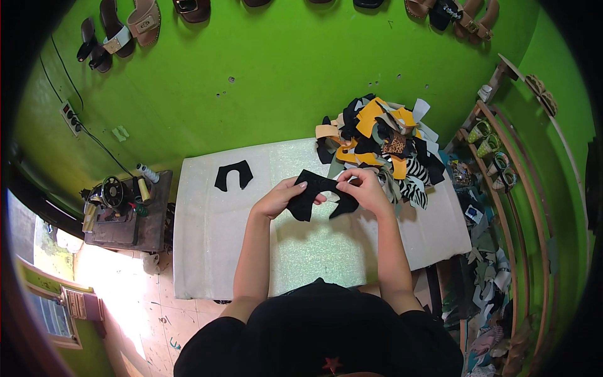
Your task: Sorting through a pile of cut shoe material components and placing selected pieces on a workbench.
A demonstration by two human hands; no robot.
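Observation:
Over the middle of the pale table (pixel 213 264) I hold up a black cut piece (pixel 308 188), arch-shaped and soft-looking. My left hand (pixel 279 196) grips its left side, thumb on top and fingertips showing beneath it. At its upper right edge, the thumb and fingers of my right hand (pixel 362 188) pinch the piece. A small whitish patch shows below the piece, between its two legs; I cannot make out what it is. To the left, a similar black U-shaped piece (pixel 222 178) lies flat on the table, apart from both hands.
A heap of mixed scraps (pixel 377 141), black, yellow and zebra-patterned, covers the table's far right corner. A sewing machine (pixel 112 195) with thread spools (pixel 146 173) stands at the left. Wooden racks (pixel 521 207) hold footwear at the right; more sandals (pixel 144 22) hang on the green wall.

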